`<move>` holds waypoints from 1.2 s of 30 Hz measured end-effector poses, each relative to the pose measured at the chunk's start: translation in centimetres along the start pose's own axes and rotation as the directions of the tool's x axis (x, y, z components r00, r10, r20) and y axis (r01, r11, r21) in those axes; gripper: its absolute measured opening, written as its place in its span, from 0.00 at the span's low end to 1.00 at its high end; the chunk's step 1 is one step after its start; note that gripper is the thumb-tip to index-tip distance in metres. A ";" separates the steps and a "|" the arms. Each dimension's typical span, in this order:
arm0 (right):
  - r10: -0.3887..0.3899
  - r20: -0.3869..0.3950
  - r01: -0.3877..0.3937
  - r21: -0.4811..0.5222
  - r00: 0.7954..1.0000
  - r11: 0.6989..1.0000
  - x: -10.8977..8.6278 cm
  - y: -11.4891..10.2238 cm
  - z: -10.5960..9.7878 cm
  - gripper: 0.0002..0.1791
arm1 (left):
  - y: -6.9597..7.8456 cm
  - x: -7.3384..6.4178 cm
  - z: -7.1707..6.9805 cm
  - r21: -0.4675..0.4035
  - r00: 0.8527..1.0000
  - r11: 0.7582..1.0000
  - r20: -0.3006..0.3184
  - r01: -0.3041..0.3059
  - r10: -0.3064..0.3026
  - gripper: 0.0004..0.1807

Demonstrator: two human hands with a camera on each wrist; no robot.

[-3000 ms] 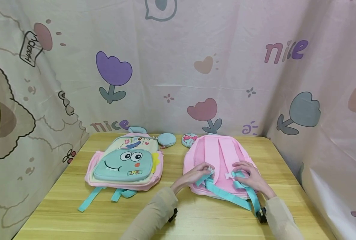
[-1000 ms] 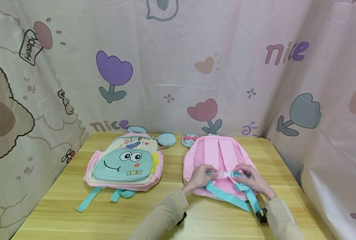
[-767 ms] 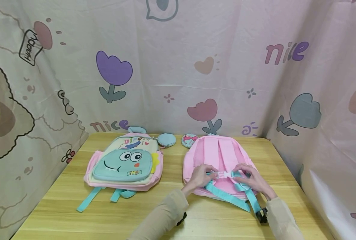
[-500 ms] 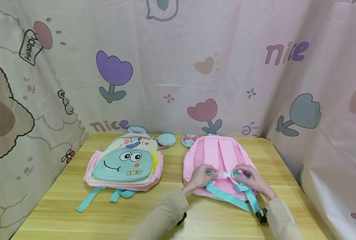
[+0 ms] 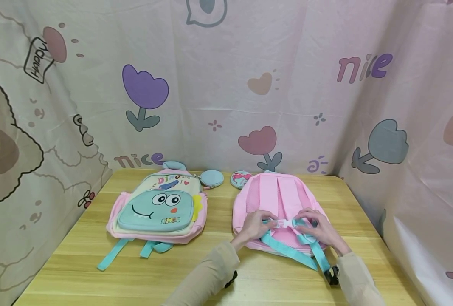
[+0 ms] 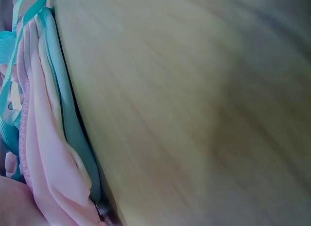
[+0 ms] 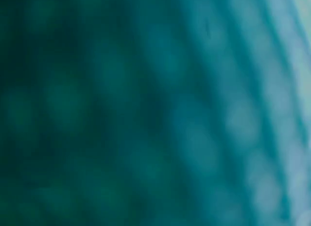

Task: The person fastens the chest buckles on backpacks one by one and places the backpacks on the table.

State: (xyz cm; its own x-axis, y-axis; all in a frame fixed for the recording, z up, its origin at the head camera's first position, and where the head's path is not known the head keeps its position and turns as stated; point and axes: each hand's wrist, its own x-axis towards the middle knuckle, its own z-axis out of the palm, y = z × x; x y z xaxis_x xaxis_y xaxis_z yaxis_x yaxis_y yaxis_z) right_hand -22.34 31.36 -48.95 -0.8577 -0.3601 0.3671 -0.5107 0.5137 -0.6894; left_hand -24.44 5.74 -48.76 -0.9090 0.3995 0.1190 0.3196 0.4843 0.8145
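Observation:
A pink backpack (image 5: 249,195) lies on the table with its padded shoulder straps facing up. Over its lower back, both hands hold the white plastic side-release buckle (image 5: 283,223) between them. My left hand (image 5: 254,225) pinches the slotted half at its turquoise webbing. From the other side, my right hand (image 5: 319,229) pinches the pronged half by its webbing. The two halves meet in line, prongs entering the slot. A long turquoise strap (image 5: 289,251) droops below. In the left wrist view the backpack's pink side (image 6: 53,163) shows; blurred turquoise webbing (image 7: 194,114) fills the right wrist view.
To the left, a second backpack (image 5: 155,212) with a dinosaur face lies front up, its turquoise straps (image 5: 113,254) trailing forward. Two round pouches, one plain blue (image 5: 212,178) and one patterned (image 5: 240,179), sit at the back. A printed curtain (image 5: 211,85) surrounds the wooden table (image 5: 134,280).
Three seconds ago the buckle halves were apart. My left hand has since moved right and brought its half against the other; over the last second the halves have drawn slightly closer.

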 end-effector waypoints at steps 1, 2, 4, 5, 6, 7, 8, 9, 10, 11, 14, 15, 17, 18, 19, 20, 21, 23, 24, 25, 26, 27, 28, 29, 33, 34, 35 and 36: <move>-0.012 -0.008 0.012 -0.018 1.000 1.000 0.1 -0.1 0.1 0.12 | 0.0 0.0 0.0 0.001 1.000 1.000 0.000 -0.003 0.003 0.07; -0.031 -0.019 0.030 -0.039 0.999 0.999 0.1 -0.2 0.2 0.13 | -0.1 0.0 0.0 0.003 1.000 1.000 0.000 -0.008 0.008 0.07; -0.073 -0.038 0.070 -0.081 0.997 0.994 0.2 -0.3 0.4 0.13 | -0.1 0.0 0.0 -0.002 1.000 1.000 0.005 -0.005 0.005 0.07; -0.091 -0.045 0.086 -0.098 0.995 0.991 0.3 -0.3 0.5 0.14 | -0.2 0.0 0.0 -0.003 1.000 1.000 0.006 -0.006 0.006 0.07; -0.107 -0.052 0.100 -0.111 0.993 0.989 0.3 -0.3 0.5 0.14 | -0.2 0.0 -0.1 -0.004 1.000 1.000 0.006 -0.006 0.006 0.07; -0.119 -0.055 0.112 -0.116 0.991 0.987 0.4 -0.3 0.6 0.14 | -0.2 0.0 -0.1 -0.005 1.000 1.000 0.007 -0.005 0.005 0.07; -0.123 -0.057 0.115 -0.116 0.991 0.986 0.4 -0.3 0.7 0.14 | -0.2 0.0 -0.1 -0.007 1.000 1.000 0.009 -0.001 0.001 0.07; -0.120 -0.055 0.113 -0.114 0.991 0.987 0.4 -0.2 0.8 0.14 | -0.2 0.0 -0.1 -0.007 1.000 1.000 0.010 0.006 -0.006 0.07; -0.115 -0.054 0.108 -0.110 0.992 0.988 0.4 -0.2 0.9 0.14 | -0.2 0.0 0.0 -0.007 1.000 1.000 0.007 0.005 -0.005 0.07; -0.106 -0.051 0.100 -0.106 0.993 0.989 0.4 -0.2 1.0 0.14 | -0.2 0.0 0.0 -0.005 1.000 1.000 0.005 0.004 -0.004 0.07; -0.084 -0.044 0.079 -0.101 0.995 0.992 0.4 -0.3 1.1 0.13 | -0.2 0.0 0.1 0.005 1.000 1.000 0.002 0.007 -0.007 0.07; -0.078 -0.043 0.074 -0.100 0.996 0.992 0.3 -0.4 1.1 0.13 | -0.2 0.0 0.1 0.008 1.000 1.000 0.001 0.008 -0.008 0.07; -0.072 -0.038 0.068 -0.094 0.997 0.993 0.3 -0.5 1.0 0.12 | -0.2 0.1 0.2 0.015 1.000 1.000 -0.002 0.005 -0.005 0.08; -0.070 -0.035 0.067 -0.091 0.997 0.994 0.3 -0.5 1.0 0.12 | -0.2 0.1 0.2 0.020 1.000 1.000 -0.003 0.008 -0.008 0.08; -0.070 -0.034 0.066 -0.089 0.997 0.994 0.3 -0.5 1.0 0.11 | -0.2 0.1 0.2 0.023 1.000 1.000 -0.005 0.010 -0.010 0.08; -0.067 -0.032 0.064 -0.087 0.997 0.994 0.3 -0.5 1.0 0.11 | -0.2 0.1 0.2 0.028 1.000 1.000 -0.008 0.010 -0.010 0.08; -0.063 -0.030 0.060 -0.087 0.998 0.994 0.3 -0.5 1.1 0.11 | -0.2 0.2 0.3 0.033 1.000 0.999 -0.009 0.009 -0.009 0.08; -0.048 -0.030 0.045 -0.085 0.998 0.995 0.3 -0.5 1.1 0.10 | -0.2 0.1 0.3 0.040 1.000 0.999 -0.006 0.019 -0.018 0.08; -0.038 -0.031 0.035 -0.086 0.999 0.996 0.3 -0.5 1.2 0.10 | -0.2 0.1 0.3 0.042 1.000 0.999 -0.005 0.020 -0.020 0.08; -0.025 -0.031 0.023 -0.086 0.999 0.996 0.3 -0.6 1.2 0.10 | -0.2 0.1 0.4 0.042 1.000 0.999 -0.003 0.024 -0.024 0.08; -0.011 -0.031 0.009 -0.087 0.999 0.996 0.3 -0.6 1.2 0.10 | -0.1 0.0 0.4 0.042 1.000 0.999 -0.002 0.028 -0.028 0.08; 0.001 -0.031 -0.003 -0.087 1.000 0.996 0.3 -0.6 1.3 0.10 | -0.1 0.0 0.4 0.041 1.000 0.999 -0.001 0.031 -0.031 0.08; 0.012 -0.031 -0.015 -0.085 0.999 0.996 0.4 -0.5 1.3 0.10 | -0.1 0.0 0.4 0.041 0.999 0.999 -0.001 0.034 -0.034 0.07; 0.020 -0.031 -0.023 -0.086 0.999 0.996 0.4 -0.5 1.3 0.10 | 0.0 0.0 0.4 0.040 0.999 0.998 -0.001 0.037 -0.037 0.07; 0.045 -0.024 -0.047 -0.087 0.999 0.995 0.4 -0.4 1.2 0.10 | 0.0 0.0 0.4 0.046 0.999 0.998 -0.003 0.032 -0.032 0.08; 0.051 -0.022 -0.053 -0.089 0.998 0.995 0.4 -0.4 1.2 0.10 | 0.0 0.0 0.4 0.047 1.000 0.998 -0.003 0.030 -0.030 0.08; 0.060 -0.020 -0.061 -0.090 0.998 0.994 0.5 -0.4 1.2 0.10 | 0.0 0.0 0.4 0.049 1.000 0.998 -0.003 0.029 -0.029 0.08; 0.069 -0.016 -0.071 -0.089 0.997 0.993 0.5 -0.5 1.2 0.10 | 0.0 0.0 0.3 0.051 1.000 0.998 -0.003 0.027 -0.027 0.08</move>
State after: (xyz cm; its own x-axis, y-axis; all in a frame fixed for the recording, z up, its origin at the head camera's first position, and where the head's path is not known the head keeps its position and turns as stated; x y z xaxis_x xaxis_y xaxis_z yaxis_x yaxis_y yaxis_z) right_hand -22.44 30.02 -49.17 -0.8919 -0.3108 0.3286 -0.4522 0.6054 -0.6549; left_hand -24.31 6.03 -48.92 -0.9180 0.3840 0.0985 0.3078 0.5339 0.7875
